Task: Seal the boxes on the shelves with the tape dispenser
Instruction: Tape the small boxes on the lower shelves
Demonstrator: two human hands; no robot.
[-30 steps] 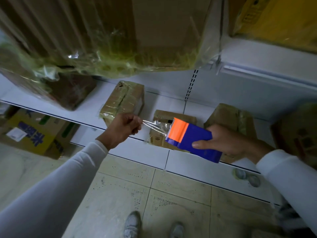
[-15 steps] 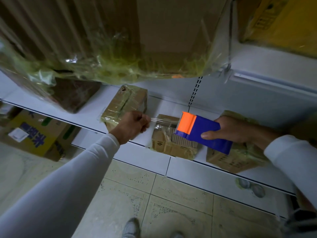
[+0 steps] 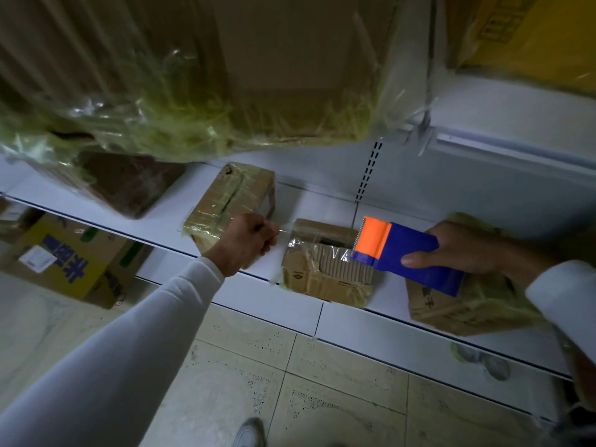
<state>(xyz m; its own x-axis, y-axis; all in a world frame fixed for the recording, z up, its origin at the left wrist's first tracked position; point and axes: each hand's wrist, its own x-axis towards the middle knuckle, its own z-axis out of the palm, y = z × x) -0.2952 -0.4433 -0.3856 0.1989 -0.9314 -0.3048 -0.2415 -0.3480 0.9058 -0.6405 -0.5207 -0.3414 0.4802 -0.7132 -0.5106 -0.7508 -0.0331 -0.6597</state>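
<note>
Right hand (image 3: 464,250) grips the blue-and-orange plastic tape dispenser (image 3: 404,253), left hand (image 3: 245,241) pinches its clear tape strip (image 3: 287,231). Small open cardboard box (image 3: 325,269) sits right below the stretched tape, which is barely visible tbh.

Dim, bluish indoor light, glare specks on the plastic wrap (image 3: 180,101) overhead, wide-angle bending at the edges, soft blur along the right border, shelf (image 3: 322,201) underside shadowed.

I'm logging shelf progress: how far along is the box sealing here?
Done, it seems: the taped box at back left already wears glossy tape. In hand: the left hand pinches the tape end while the right hand holds the tape dispenser over the middle box, its top open. Left: pressing that strip down.
</note>
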